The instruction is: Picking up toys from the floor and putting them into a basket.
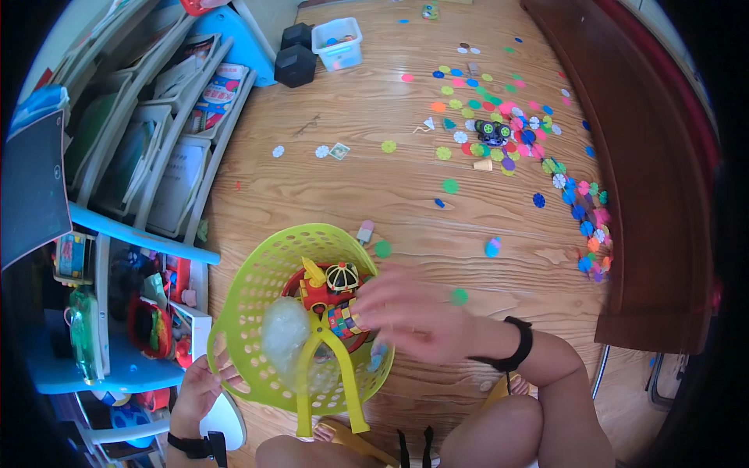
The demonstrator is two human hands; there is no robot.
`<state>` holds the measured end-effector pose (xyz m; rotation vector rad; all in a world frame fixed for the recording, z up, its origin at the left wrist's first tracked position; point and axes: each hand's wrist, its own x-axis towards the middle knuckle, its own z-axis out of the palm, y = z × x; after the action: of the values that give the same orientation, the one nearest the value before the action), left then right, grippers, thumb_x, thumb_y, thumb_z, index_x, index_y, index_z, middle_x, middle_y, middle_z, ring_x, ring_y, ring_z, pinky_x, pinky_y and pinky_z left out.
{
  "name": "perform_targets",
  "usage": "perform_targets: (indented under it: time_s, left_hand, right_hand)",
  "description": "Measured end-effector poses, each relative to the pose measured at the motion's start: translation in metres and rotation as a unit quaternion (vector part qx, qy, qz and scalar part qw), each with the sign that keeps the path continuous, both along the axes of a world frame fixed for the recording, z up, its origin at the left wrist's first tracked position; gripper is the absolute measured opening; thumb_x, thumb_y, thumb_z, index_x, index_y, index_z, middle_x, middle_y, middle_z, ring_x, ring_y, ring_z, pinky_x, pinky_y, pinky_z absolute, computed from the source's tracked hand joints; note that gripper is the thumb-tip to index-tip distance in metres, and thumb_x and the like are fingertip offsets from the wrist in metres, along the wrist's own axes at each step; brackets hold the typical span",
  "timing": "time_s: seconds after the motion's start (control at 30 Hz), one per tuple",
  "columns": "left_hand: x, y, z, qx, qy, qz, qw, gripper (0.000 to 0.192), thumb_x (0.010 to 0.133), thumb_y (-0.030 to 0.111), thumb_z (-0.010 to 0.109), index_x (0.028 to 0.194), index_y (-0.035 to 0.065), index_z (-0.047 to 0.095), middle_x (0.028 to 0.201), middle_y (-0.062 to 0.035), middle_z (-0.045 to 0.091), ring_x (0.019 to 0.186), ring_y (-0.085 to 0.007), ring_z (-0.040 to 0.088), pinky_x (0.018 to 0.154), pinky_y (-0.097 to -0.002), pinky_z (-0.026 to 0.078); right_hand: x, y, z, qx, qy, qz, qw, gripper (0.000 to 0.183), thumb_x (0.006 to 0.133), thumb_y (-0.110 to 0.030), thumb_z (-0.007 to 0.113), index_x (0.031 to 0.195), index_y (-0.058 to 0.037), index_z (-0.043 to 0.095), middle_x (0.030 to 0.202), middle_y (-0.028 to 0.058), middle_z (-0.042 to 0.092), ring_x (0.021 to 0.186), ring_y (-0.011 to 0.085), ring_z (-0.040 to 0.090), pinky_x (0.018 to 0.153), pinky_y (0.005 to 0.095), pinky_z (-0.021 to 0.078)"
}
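Observation:
A lime-green perforated plastic basket (240, 304) stands on the wood floor before me. My left hand (206, 379) holds the basket's handle at its left side. Over the right rim hovers my right hand (409, 316), blurred, its fingers close to a multicoloured block toy (344, 320); whether they touch it I cannot tell. In the basket lie a red and yellow toy vehicle (315, 292), a black and yellow domed toy (342, 276) and a clear plastic bag (285, 330). Yellow plastic tongs (320, 333) rest with their legs over the near rim.
Colourful notched discs (528, 137) lie scattered on the floor, with a toy car (492, 133) among them. A toy shelf (146, 234) stands left, and brown wooden furniture (643, 205) right. Farther off are a white bin (338, 47) and black hexagonal dumbbell (295, 64).

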<state>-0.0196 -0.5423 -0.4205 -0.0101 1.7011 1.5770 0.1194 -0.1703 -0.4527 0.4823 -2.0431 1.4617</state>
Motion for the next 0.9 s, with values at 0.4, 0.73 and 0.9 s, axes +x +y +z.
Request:
perform_targets:
  time_s: [0.4,0.73,0.9]
  left_hand:
    - [-0.005,-0.010,-0.005,0.054,-0.034,-0.024,0.998,0.030,0.080,0.001,0.058,0.109,0.0024,0.052,0.119,-0.0107,0.053,0.108,-0.0289,0.054,0.090,-0.0430,0.043]
    - [-0.001,-0.003,0.001,0.043,-0.029,-0.014,0.999,0.035,0.080,0.001,0.056,0.115,0.0003,0.048,0.120,-0.0117,0.052,0.109,-0.0304,0.053,0.092,-0.0437,0.042]
    - [-0.001,-0.004,0.001,0.046,-0.025,-0.015,0.999,0.035,0.080,0.002,0.057,0.114,0.0004,0.049,0.122,-0.0126,0.051,0.110,-0.0319,0.052,0.093,-0.0443,0.041]
  right_hand:
    - [0.078,0.135,-0.214,0.229,-0.423,-0.437,0.760,0.046,0.073,-0.003,0.059,0.117,-0.0120,0.049,0.124,0.0150,0.044,0.117,0.0323,0.040,0.090,0.0453,0.0388]
    - [0.114,0.136,-0.253,0.310,-0.385,-0.462,0.736,0.031,0.069,-0.003,0.059,0.098,-0.0120,0.056,0.111,0.0114,0.048,0.105,0.0301,0.046,0.083,0.0427,0.0425]
    - [0.117,0.138,-0.250,0.315,-0.366,-0.462,0.744,0.023,0.067,0.000,0.060,0.088,-0.0094,0.057,0.097,0.0102,0.052,0.095,0.0287,0.050,0.078,0.0407,0.0441]
